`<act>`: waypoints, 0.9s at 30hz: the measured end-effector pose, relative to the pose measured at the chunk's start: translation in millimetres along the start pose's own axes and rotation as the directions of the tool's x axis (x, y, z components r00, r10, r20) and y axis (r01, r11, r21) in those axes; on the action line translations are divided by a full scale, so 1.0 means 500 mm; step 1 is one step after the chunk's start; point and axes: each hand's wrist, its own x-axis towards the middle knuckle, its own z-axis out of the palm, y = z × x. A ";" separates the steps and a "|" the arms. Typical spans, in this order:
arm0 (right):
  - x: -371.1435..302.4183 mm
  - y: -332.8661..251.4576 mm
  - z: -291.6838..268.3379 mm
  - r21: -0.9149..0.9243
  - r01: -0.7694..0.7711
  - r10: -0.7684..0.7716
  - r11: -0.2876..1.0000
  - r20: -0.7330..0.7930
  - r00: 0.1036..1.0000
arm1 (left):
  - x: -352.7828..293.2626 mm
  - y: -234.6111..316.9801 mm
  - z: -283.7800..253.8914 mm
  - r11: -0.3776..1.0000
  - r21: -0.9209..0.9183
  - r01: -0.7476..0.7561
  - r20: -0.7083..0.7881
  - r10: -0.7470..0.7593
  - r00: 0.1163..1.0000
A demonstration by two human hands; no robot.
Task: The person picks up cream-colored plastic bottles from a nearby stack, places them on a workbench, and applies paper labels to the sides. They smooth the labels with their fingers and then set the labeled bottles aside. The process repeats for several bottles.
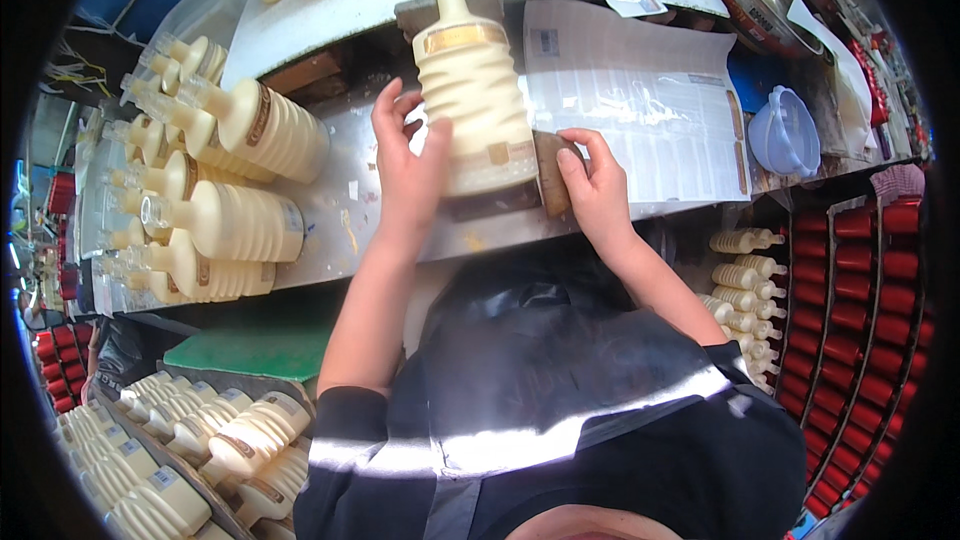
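A cream ribbed bottle (474, 90) with a clear neck and gold bands lies lengthwise in a brown holder (550, 175) on the metal bench (345, 215). My left hand (408, 165) presses against the bottle's left side, thumb on its lower body. My right hand (592, 185) rests at the bottle's lower right, fingertips on the brown holder's edge beside a small gold label. Both forearms come up from my dark apron.
Several similar cream bottles (240, 175) lie stacked on the bench's left; more fill a bin (190, 450) lower left and a shelf (745, 300) at right. A printed white sheet (640, 105) lies to the right, a blue colander (783, 133) beyond it, red caps (865, 290) in racks.
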 end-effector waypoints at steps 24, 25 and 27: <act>0.000 0.077 -0.395 0.669 -0.124 0.208 0.733 -0.047 0.977 | 0.285 0.371 -0.122 0.896 0.300 -0.327 -0.128 0.378 0.917; -0.017 0.098 -0.433 0.686 -0.127 0.255 0.717 -0.088 0.963 | 0.319 0.379 -0.135 0.825 0.457 -0.333 -0.186 0.454 0.871; -0.057 0.149 -0.506 0.696 -0.158 0.355 0.700 -0.148 0.923 | 0.380 0.374 -0.167 0.591 0.785 -0.188 -0.234 0.563 0.793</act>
